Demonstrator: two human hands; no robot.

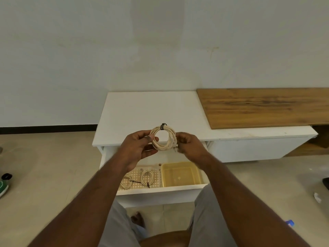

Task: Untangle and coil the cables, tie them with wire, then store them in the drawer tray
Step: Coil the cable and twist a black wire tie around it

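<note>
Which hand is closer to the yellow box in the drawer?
Right. The right hand is above the yellow box's back edge; the left hand sits farther left, above the perforated tray.

A plain white wall (89, 50) filled the upper half of the frame, edged by a black baseboard (48, 129) at left. Beige floor tiles (44, 166) spread below. A low white cabinet (147, 111) stood at centre, with a wooden board (263, 106) resting on its right side.

A wooden board (263, 106) is lying on the white cabinet (142, 111) at far right, while a green shoe (3, 187) is resting on the floor (44, 166) at left.
</note>
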